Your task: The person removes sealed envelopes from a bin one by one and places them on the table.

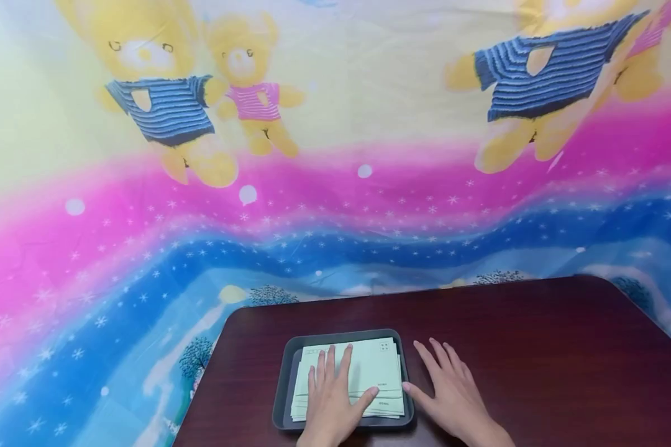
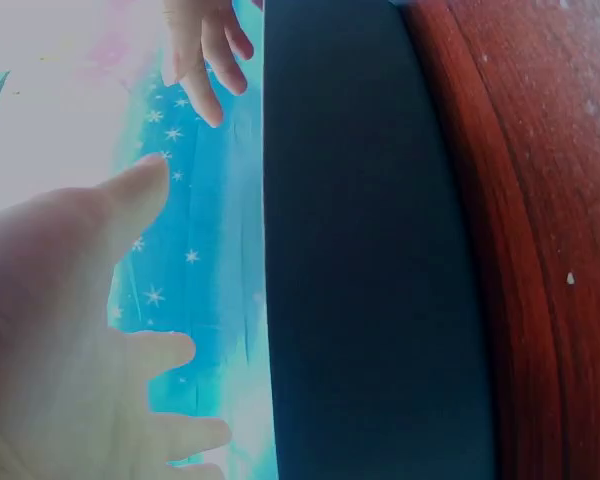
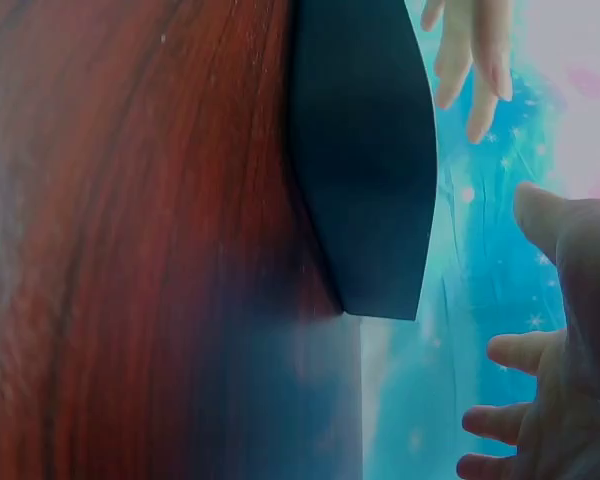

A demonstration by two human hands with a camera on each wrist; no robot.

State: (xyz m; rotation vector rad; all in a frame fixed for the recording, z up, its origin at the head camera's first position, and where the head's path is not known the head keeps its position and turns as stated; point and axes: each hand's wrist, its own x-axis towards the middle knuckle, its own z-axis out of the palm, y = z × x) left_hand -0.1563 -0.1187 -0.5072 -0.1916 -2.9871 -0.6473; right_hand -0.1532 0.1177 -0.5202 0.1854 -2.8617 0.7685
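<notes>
A stack of pale green envelopes [image 1: 369, 366], with small printed boxes along the top edge, lies in a dark grey tray [image 1: 280, 391]. My left hand [image 1: 332, 397] is over the left part of the stack, fingers spread. In the left wrist view, this left hand [image 2: 70, 330] appears raised above the tray's side wall [image 2: 370, 250], holding nothing. Just right of the tray is my right hand [image 1: 453, 394], its fingers extended and its thumb near the rim. The right wrist view has the right hand [image 3: 570, 370] apart from the tray wall [image 3: 365, 150].
The tray stands on a dark reddish-brown wooden table [image 1: 565, 360] with rounded far corners. Behind the table hangs a colourful cloth [image 1: 335, 205] printed with teddy bears and snowflakes.
</notes>
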